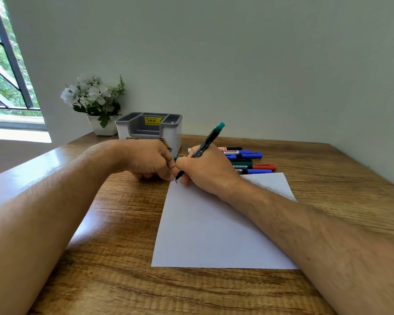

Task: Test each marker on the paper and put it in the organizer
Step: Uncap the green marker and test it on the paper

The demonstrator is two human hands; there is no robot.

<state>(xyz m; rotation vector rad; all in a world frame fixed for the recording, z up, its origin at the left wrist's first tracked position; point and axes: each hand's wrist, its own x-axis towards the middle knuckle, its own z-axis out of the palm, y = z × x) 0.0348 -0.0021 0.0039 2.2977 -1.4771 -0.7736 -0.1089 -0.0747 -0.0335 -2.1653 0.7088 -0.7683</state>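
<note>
marker (207, 142) tip on paper (214, 228), cap hidden

The paper (214, 228) is lying on the table (114, 287), near its front edge. The markers (246, 159) are lying just behind the paper's far right corner. The organizer (149, 130) is standing left of the markers, by the wall. The plant (96, 103) is sitting left of the organizer, touching or nearly so, in the back corner.
</note>
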